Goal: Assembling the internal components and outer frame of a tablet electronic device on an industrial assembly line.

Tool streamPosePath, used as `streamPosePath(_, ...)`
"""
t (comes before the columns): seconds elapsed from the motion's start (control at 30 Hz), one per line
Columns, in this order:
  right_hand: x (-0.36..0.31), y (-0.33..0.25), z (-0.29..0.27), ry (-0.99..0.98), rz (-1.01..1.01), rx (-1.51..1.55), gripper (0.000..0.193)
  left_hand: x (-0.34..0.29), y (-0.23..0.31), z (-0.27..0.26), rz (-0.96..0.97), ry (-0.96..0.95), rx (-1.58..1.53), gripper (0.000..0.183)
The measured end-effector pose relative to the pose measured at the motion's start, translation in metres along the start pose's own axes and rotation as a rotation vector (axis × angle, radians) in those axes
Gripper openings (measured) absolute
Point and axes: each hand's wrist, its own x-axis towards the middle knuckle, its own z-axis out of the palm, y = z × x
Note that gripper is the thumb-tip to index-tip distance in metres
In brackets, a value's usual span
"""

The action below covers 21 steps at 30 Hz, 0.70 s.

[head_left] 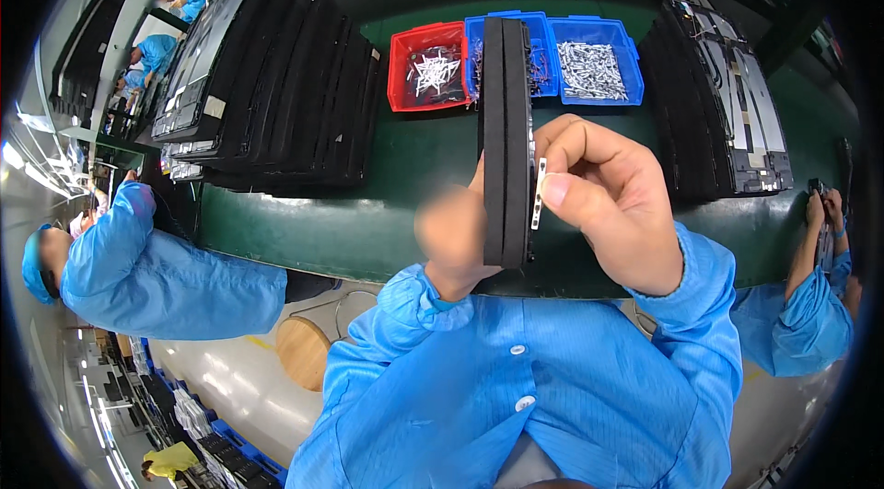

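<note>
A thick black foam-edged panel (506,148) stands on edge in front of me, its narrow side facing up. My left hand (451,231) grips it from the left; part of the hand is blurred and its fingertips are hidden behind the panel. Between the thumb and fingers of my right hand (612,199) is a small white strip with dark spots (539,196), held close along the panel's right face. Whether strip and panel touch, I cannot tell.
Behind the panel sit a red bin (398,75) of white strips, a blue bin (474,24) of small parts and another blue bin (631,75) of light metallic pieces. Stacks of black panels rise left (276,84) and right (727,93). Co-workers in blue sit either side.
</note>
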Motion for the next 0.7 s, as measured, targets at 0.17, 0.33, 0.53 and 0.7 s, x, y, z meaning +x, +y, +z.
streamPosePath(0.17, -0.0019, 0.0033, 0.0031, 0.028, 0.009, 0.029, 0.006, 0.0034, 0.0028, 0.0000, 0.048, 0.043, 0.025, 0.060)
streamPosePath(0.33, -0.0012, 0.0076, 0.0008, 0.033, 0.024, 0.064, 0.007, 0.0005, 0.0009, 0.0016, 0.109, 0.061, 0.067, 0.057)
streamPosePath(0.53, -0.0008, 0.0014, 0.0004, 0.001, 0.012, -0.039, 0.006, -0.0003, 0.0034, 0.0024, 0.067, 0.069, 0.078, 0.057)
streamPosePath(0.7, -0.0020, 0.0047, -0.0016, 0.006, 0.005, -0.013, 0.006, 0.0024, 0.0065, 0.0042, 0.052, 0.089, 0.076, 0.059)
